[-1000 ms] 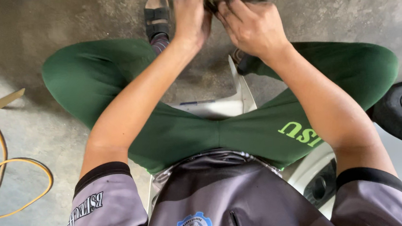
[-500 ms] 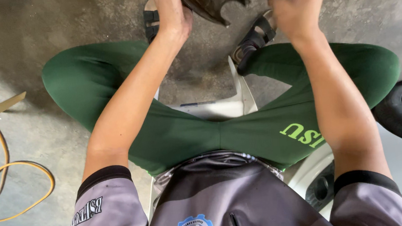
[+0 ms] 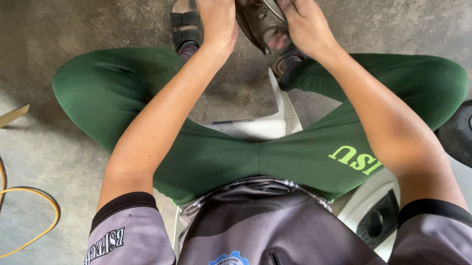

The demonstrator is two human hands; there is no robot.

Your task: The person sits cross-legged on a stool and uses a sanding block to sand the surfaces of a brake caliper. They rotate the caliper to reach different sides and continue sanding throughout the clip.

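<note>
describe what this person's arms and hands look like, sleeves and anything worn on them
Both arms are bare from above the elbow down. The short sleeves are grey-lilac with a black band at the hem; the left sleeve carries white lettering, the right sleeve shows none. The left hand and right hand wear no gloves, and no rings or watch are visible. The fingers look smudged with dark grime.

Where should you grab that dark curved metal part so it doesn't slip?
Probably by its two outer edges, one hand from each side, as the left hand and right hand hold it now. The metal part is curved and narrows downward, so fingers wrapped over its edges should hold better than pinching the flat face.
</note>
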